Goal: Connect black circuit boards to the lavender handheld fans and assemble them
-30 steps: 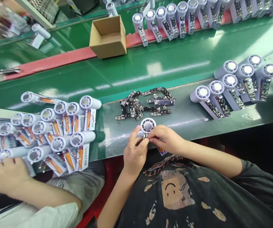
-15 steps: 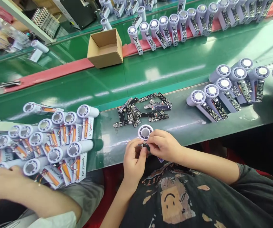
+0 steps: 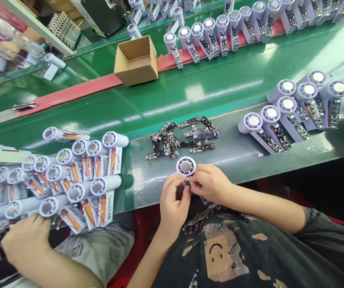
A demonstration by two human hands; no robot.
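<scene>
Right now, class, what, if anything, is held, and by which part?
A fan, just below its round front, in the left hand; whether the right hand grips anything is unclear.

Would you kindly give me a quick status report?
Left hand and right hand close together at the fan. Round end facing up. Circuit boards beyond it, not in the way.

Place: factory assembly line | long green worktop (image 3: pixel 213 88) | rows of part-built fans (image 3: pixel 222 25) | loose circuit boards (image 3: pixel 202 148)
</scene>
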